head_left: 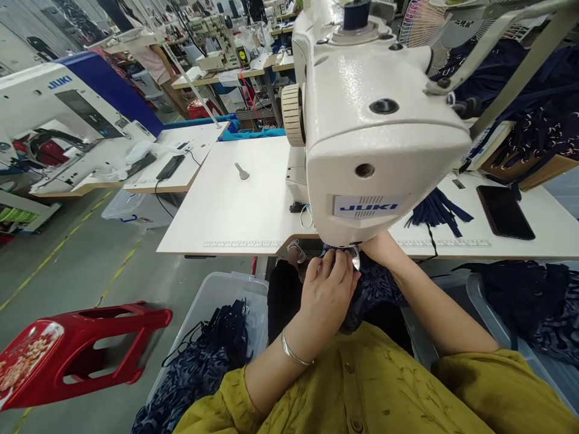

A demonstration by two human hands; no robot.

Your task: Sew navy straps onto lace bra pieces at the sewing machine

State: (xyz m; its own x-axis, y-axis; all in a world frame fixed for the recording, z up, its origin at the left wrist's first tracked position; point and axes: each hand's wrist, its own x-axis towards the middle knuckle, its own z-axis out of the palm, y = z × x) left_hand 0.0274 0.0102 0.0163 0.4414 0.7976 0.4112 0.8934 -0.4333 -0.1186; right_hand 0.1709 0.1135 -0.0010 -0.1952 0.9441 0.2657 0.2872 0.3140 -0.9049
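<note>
A white JUKI sewing machine (389, 163) stands right in front of me, its head hiding much of the work below. Navy patterned fabric (375, 286) hangs from under the head toward my lap. My left hand (328, 289), with a silver bangle at the wrist, has its fingers bent and together over the fabric's edge, beside a shiny metal part (355, 258) of the machine. Only the back and wrist of my right hand (379, 247) show, at the right below the head; its fingers are hidden behind the machine and the fabric.
On the white table (226, 211) lie a small grey metal tool (241, 172), a black phone (504, 211) and navy strips (438, 211). Plastic bins of navy garments (203, 349) flank my legs. A red stool (90, 349) is at left, near another JUKI machine (81, 114).
</note>
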